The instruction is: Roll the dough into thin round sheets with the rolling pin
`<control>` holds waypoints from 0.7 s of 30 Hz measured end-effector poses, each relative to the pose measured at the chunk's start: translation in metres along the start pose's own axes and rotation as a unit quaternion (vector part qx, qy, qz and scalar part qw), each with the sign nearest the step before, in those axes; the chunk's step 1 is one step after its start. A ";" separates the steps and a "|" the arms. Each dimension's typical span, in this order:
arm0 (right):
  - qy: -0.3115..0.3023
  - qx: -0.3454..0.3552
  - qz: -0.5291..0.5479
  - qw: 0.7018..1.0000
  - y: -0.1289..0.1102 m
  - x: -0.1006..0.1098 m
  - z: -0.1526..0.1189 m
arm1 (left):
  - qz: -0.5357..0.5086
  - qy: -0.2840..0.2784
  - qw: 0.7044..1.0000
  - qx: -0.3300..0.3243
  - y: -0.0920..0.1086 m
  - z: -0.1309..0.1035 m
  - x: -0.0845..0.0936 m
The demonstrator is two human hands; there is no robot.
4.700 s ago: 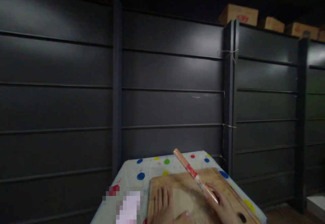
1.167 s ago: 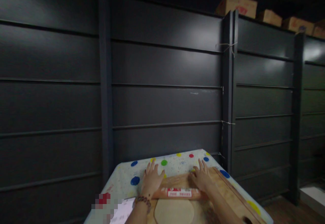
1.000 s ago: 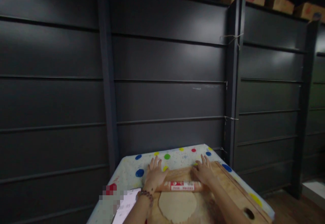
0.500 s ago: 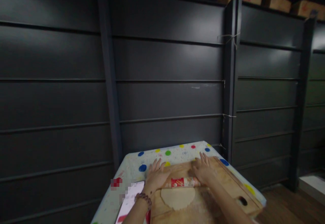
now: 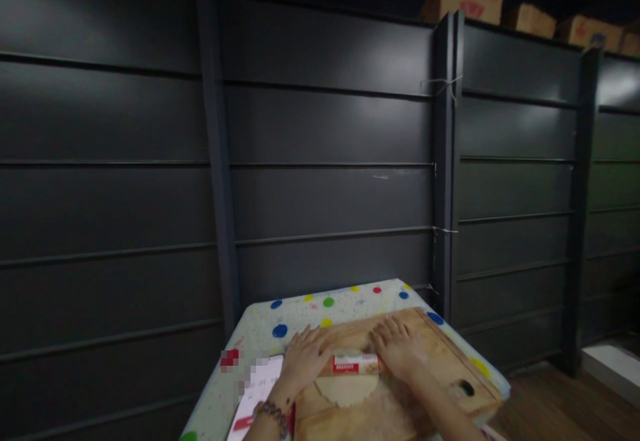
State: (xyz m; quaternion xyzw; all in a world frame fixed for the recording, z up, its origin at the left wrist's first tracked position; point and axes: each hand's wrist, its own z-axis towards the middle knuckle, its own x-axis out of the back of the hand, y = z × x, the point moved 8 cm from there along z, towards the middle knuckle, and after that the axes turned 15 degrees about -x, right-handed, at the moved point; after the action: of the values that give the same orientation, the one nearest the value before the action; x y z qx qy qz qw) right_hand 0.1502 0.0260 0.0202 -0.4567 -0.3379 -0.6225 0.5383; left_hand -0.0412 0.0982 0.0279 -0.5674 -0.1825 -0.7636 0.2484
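A rolling pin [image 5: 356,364] with a red and white label lies across a flat sheet of pale dough [image 5: 346,390] on a wooden board [image 5: 440,354]. My left hand [image 5: 307,356] rests on the pin's left end, fingers spread and pointing forward. On its right end lies my right hand [image 5: 397,348], palm down with the fingers stretched out. A strip of dough shows beyond the pin. The hands cover both ends of the pin. A beaded bracelet is on my left wrist.
The board lies on a table with a dotted cloth [image 5: 300,314]. A phone [image 5: 260,388] with a lit screen is left of the board. Dark wall panels [image 5: 330,194] stand behind; cardboard boxes [image 5: 467,2] sit above them. A white object [image 5: 613,368] is at the right.
The rolling pin has turned, so its label shows differently, and it now crosses the dough with some showing beyond it. My fingers lie flatter. The camera view has shifted slightly.
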 end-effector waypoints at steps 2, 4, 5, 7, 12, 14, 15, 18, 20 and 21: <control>-0.004 -0.001 0.007 1.000 0.000 -0.003 -0.003 | 0.004 -0.005 1.000 -0.005 0.004 -0.004 0.003; -0.006 -0.023 0.021 1.000 0.003 -0.007 -0.005 | 0.006 -0.007 1.000 -0.014 0.008 -0.008 0.006; -0.004 -0.032 0.026 0.999 0.005 -0.008 -0.007 | 0.005 -0.004 1.000 -0.018 0.009 -0.009 0.008; 0.006 -0.031 0.025 0.999 0.003 -0.010 -0.012 | -0.002 0.008 1.000 -0.026 0.013 -0.014 0.012; 0.044 -0.006 -0.016 0.999 -0.005 -0.007 -0.031 | 0.000 0.009 1.000 -0.023 0.025 -0.026 0.020; 0.054 -0.005 -0.026 0.998 -0.007 -0.006 -0.038 | 0.001 0.003 1.000 -0.017 0.030 -0.031 0.023; 0.060 -0.003 -0.030 0.998 -0.008 -0.005 -0.041 | 0.000 0.001 1.000 -0.015 0.033 -0.033 0.023; 0.083 0.004 -0.025 0.996 -0.010 -0.004 -0.051 | 0.003 -0.002 1.000 -0.007 0.036 -0.041 0.023; 0.090 0.004 -0.004 0.996 -0.010 -0.004 -0.058 | 0.005 -0.003 1.000 0.003 0.035 -0.047 0.021; 0.089 0.002 0.007 0.996 -0.009 -0.005 -0.061 | 0.005 -0.001 1.000 0.006 0.035 -0.049 0.020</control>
State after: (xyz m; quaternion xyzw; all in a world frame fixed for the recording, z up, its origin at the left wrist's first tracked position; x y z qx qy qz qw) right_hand 0.1287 -0.0257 -0.0054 -0.4006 -0.2870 -0.6563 0.5713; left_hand -0.0636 0.0386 0.0326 -0.5677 -0.1844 -0.7605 0.2555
